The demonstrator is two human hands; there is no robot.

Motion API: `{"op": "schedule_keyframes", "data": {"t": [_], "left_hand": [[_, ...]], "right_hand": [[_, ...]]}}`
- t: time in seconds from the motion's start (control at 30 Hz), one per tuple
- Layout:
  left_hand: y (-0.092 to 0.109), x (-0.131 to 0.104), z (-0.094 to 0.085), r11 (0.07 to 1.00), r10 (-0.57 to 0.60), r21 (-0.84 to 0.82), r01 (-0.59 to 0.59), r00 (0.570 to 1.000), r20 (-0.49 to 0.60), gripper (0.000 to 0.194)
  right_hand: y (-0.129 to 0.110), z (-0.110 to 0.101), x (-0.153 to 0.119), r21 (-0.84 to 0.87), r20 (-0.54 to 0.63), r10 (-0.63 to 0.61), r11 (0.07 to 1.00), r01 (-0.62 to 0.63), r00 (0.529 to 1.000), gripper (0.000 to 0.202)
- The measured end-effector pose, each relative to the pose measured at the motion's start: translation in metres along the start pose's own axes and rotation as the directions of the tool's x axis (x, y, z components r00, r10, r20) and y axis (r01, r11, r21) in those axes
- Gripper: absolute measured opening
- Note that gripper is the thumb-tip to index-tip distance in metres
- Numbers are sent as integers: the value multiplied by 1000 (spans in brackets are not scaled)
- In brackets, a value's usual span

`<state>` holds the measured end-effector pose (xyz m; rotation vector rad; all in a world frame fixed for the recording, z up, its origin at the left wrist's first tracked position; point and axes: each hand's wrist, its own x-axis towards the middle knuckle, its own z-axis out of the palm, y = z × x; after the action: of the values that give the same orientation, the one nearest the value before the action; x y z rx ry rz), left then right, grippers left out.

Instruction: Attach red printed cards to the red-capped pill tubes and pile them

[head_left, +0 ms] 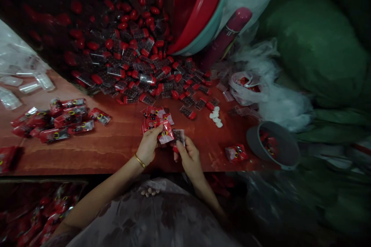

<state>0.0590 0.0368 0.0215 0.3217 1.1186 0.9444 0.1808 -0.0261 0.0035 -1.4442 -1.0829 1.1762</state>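
Note:
My left hand (148, 144), with a gold bracelet at the wrist, pinches a red printed packet (166, 132) over the table's near part. Just right of it, my right hand (189, 156) grips a clear case with a red cap (179, 136), its cap end down near the fingers. The packet and the case are close together; whether they touch is unclear. Behind my left hand lies a pile of flat red packets (150, 114). A large heap of similar clear cases with red caps (147, 79) spreads over the table beyond both hands.
Filled red packets (68, 117) lie at the left on the red table (116, 150). Nested red and teal basins (199, 7) and a dark pink can (226, 36) stand behind. White discs (216, 117), a packet (236, 153) and a grey bucket (252, 141) are at the right.

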Motion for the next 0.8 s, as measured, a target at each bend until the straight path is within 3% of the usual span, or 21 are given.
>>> {"op": "schedule_keyframes", "data": {"t": [0.17,0.4,0.6,0.73,0.8], "left_hand": [[5,4,-3,1000,-11,-25,8,995,-99,40],[4,5,0,993,-109,-45,106,991,-76,32],[3,3,1,992,-126,-10,125,990,-71,39],[0,0,2,993,-114,35,113,993,19,41],[0,1,2,995,-92,38,91,996,3,42]], "right_hand": [[-2,-2,-8,-32,4,-19,999,20,1000,26],[3,1,-11,-156,-14,-68,986,64,998,26],[8,4,-7,-146,-72,-76,987,65,994,24],[11,6,-6,-98,-107,-71,993,60,992,27],[9,5,-5,-47,-114,-53,998,48,992,27]]}}
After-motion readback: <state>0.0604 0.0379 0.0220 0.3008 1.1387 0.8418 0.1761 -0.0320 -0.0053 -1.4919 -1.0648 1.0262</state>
